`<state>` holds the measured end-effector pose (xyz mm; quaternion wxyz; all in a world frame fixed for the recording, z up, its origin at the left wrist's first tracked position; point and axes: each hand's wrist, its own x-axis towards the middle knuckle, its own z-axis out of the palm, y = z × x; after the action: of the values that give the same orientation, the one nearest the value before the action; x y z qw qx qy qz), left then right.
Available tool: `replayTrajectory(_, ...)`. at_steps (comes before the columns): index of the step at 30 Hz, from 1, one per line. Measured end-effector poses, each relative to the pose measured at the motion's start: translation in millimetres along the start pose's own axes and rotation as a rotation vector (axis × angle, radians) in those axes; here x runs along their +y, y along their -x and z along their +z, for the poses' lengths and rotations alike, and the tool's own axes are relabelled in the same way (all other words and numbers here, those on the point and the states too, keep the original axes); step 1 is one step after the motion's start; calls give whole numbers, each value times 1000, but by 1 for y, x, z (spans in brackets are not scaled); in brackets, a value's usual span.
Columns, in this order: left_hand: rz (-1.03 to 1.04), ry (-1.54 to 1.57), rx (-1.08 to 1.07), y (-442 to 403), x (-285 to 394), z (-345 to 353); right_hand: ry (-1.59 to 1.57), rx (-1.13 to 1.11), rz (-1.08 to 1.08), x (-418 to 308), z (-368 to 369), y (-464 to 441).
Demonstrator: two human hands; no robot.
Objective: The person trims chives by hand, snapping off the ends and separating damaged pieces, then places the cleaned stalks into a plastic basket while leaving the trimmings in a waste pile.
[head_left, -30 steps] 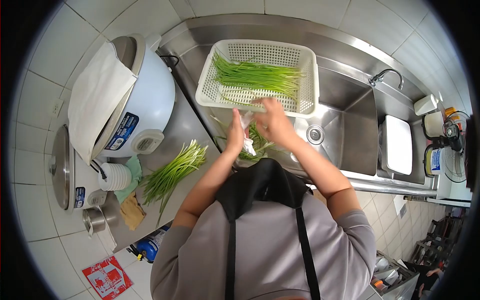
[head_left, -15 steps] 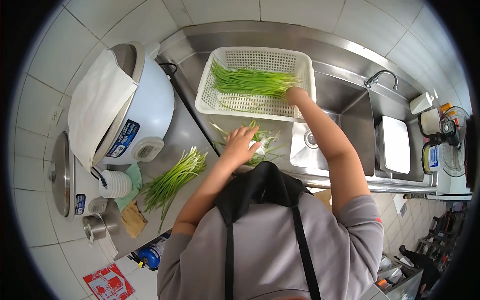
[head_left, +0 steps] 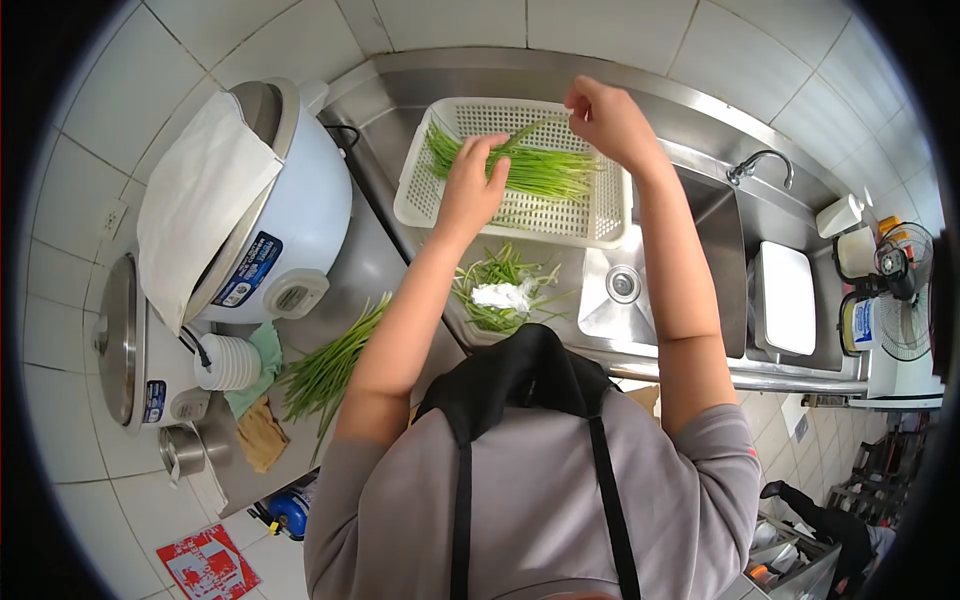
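A white perforated basket [head_left: 415, 195] holds a bundle of long thin green chives [head_left: 550, 175] lying lengthwise. My right hand [head_left: 608, 120] is raised over the basket's far right side, its fingers pinched on the end of a few chive stalks that slant up from the bundle. My left hand [head_left: 475, 185] hovers above the left part of the bundle, thumb apart from the fingers, beside the lower end of those stalks. In front of the basket lies a pile of green trimmings [head_left: 510, 265] with a crumpled white scrap [head_left: 502, 296] on it.
Another bunch of chives [head_left: 330, 370] lies on the left counter by a large rice cooker [head_left: 310, 210]. Stacked white dishes [head_left: 228, 366] and cloths are nearby. Right of the basket are a steel sink [head_left: 690, 270], a tap [head_left: 765, 165] and a white lidded box [head_left: 788, 295].
My left hand has left the trimmings pile and moved up over the basket. My right hand has risen from the bundle's right end towards the back, lifting a few chives.
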<state>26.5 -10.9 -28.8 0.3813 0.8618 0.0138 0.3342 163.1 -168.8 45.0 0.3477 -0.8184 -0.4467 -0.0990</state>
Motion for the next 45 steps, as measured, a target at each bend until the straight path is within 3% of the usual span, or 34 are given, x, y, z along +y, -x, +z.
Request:
replayTrajectory(2,39,-71,116,-17,-1,9,-102,79,-78,-18,-17,-1)
replayTrajectory(5,56,76,113,-35,10,9,-226,129,-68,-33,-31,-1)
replayTrajectory(10,-141,334,60,-44,27,-1,-558,263,-29,-28,-22,-5)
replayTrajectory(14,-224,419,-65,-46,6,6,-788,154,95,-10,3,-4)
replayTrajectory(17,-259,337,-140,-26,-28,20,-799,-30,171,-6,26,0)
replayTrajectory(19,-293,162,-236,-18,-44,21,-525,-275,309,13,47,3)
replayTrajectory(21,-370,-75,-412,0,-54,16,45,-558,196,49,88,12)
replayTrajectory(23,-377,-199,-580,18,-66,14,360,-776,147,82,136,36)
replayTrajectory(25,-389,-301,-706,27,-67,11,225,-1017,409,83,136,48)
replayTrajectory(27,-417,-372,-796,35,-67,10,-44,-979,436,89,126,48)
replayTrajectory(28,-404,-279,-733,39,-65,8,-180,-961,448,88,124,48)
replayTrajectory(31,-232,-229,-415,47,-62,11,-158,-788,483,61,77,28)
replayTrajectory(33,-29,-168,-100,31,-24,10,-547,-789,463,38,43,16)
replayTrajectory(36,282,-246,-6,-1,22,7,-700,-757,381,15,21,5)
replayTrajectory(39,334,-325,-26,-23,16,12,-915,-526,476,-2,5,-1)
replayTrajectory(40,311,-263,-32,-29,14,12,-1126,-504,467,9,1,-4)
replayTrajectory(44,203,-34,-39,-42,10,7,-1230,-556,227,20,9,1)
replayTrajectory(45,161,11,-23,-42,12,6,-1204,-481,214,17,11,2)
